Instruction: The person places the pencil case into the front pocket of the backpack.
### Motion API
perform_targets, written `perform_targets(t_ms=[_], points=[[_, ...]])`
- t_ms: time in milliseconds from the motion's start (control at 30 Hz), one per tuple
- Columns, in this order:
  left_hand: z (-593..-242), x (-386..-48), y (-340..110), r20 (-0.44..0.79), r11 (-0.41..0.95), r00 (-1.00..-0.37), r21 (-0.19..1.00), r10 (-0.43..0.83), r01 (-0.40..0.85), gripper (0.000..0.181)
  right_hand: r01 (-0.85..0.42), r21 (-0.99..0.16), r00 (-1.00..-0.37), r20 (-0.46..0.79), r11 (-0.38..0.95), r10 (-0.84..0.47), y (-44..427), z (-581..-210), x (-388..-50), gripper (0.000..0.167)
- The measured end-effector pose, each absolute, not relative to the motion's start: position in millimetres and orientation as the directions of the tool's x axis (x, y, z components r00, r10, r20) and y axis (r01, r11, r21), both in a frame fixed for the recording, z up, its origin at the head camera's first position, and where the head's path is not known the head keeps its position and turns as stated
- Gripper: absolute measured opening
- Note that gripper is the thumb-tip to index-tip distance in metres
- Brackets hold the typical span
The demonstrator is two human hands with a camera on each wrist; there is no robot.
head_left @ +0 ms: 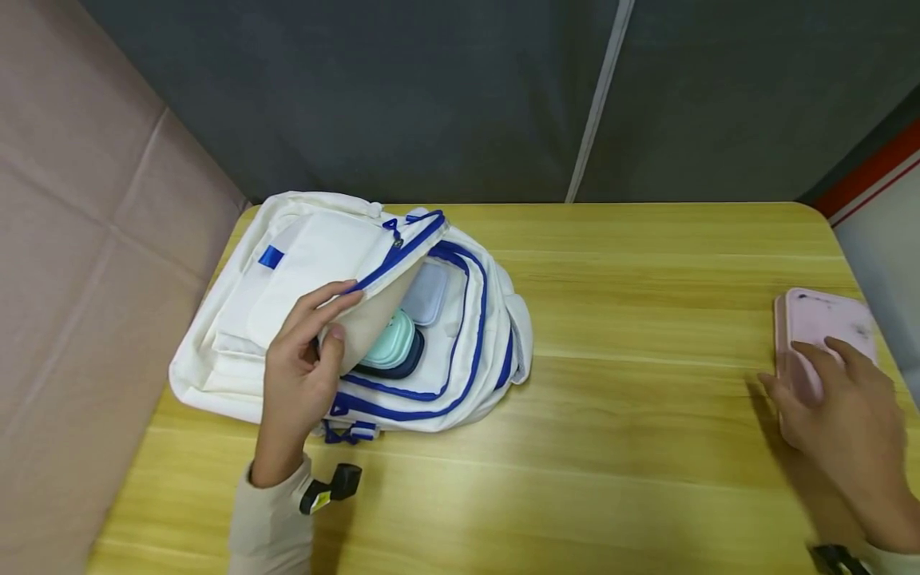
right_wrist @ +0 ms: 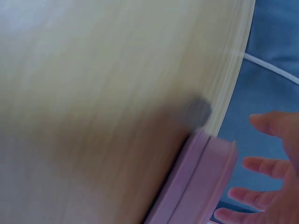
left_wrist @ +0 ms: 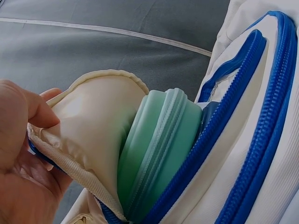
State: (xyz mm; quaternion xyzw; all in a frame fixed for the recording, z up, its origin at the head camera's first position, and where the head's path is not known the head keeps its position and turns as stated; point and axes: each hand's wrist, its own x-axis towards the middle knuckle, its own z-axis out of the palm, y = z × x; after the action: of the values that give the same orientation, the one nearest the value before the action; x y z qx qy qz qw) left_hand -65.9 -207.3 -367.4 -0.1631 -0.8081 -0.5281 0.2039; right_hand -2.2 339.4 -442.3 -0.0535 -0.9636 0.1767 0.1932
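Note:
A white backpack (head_left: 309, 239) with blue zips lies on the table, its front pocket unzipped. My left hand (head_left: 305, 359) pinches the edge of the pocket flap (left_wrist: 93, 121) between thumb and fingers and holds it raised. Inside the pocket sit a mint green zipped case (left_wrist: 163, 140), a dark navy case (head_left: 411, 361) partly under it, and a pale blue flat box (head_left: 426, 294). Far to the right, my right hand (head_left: 848, 415) hovers over a pink case (head_left: 826, 311) with its fingers spread. In the right wrist view, the fingers are apart from that case.
The wooden table (head_left: 647, 359) stretches between the backpack and the pink case. A dark grey fabric wall (head_left: 431, 96) stands behind it and a pinkish padded panel (head_left: 79, 279) at the left. The pink case lies near the table's right edge.

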Motion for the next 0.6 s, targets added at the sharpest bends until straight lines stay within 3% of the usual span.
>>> perform_targets(t_ms=[300,400,600], points=[[-368.5,-66.4,-207.1,0.508,0.387,-0.860,0.784,0.046,0.485,0.044,0.168,-0.328,-0.949,0.202,0.930,0.243,350.7,-445.3,2.8,0.067],[-369.7,-66.6,-207.9,0.512,0.393,-0.858,0.780,0.047,0.487,0.043,0.190,-0.331,-0.951,0.172,0.924,0.257,351.3,-446.4,3.9,0.067],[-369.4,-66.3,-208.0,0.505,0.389,-0.862,0.786,0.045,0.480,0.043,0.305,-0.332,-0.947,-0.010,0.892,0.321,351.6,-443.5,8.4,0.074]])
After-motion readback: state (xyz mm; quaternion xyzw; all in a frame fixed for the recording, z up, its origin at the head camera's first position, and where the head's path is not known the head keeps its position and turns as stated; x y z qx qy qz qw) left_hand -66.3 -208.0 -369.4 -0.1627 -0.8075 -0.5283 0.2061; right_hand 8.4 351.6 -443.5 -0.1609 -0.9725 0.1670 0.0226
